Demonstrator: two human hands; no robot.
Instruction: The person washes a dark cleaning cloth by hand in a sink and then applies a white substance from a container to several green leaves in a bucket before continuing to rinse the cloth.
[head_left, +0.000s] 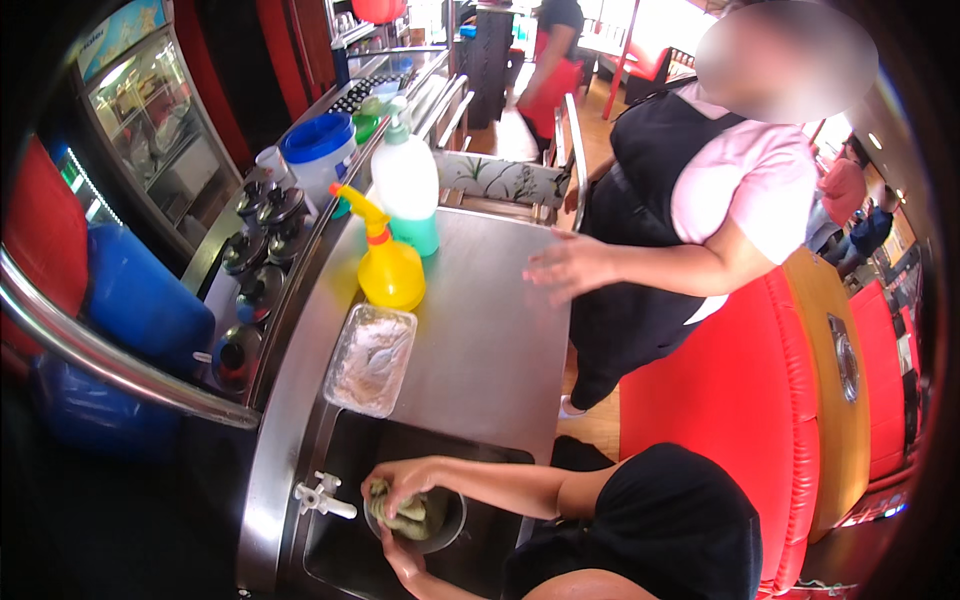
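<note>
Over a metal sink basin (337, 564), my right hand (405, 480) grips a wet-looking greenish cloth (409, 517) from above. My left hand (401, 556) is at the same cloth from the other side, its fingers partly hidden behind the folds. The bundled cloth is inside or just above a round metal bowl (455, 517) that stands in the basin. A white plastic tap (326, 501) reaches over the basin beside the bowl. On the steel counter by the sink's edge sits a clear rectangular tub (371, 360) with whitish residue inside.
A yellow spray bottle (390, 274) and a pump bottle of green liquid (405, 180) stand on the steel counter (487, 330). Several lidded pots (262, 289) line a shelf beyond a raised ledge. A co-worker's hand (574, 266) hovers at the counter's edge. Red seating (705, 405) is nearby.
</note>
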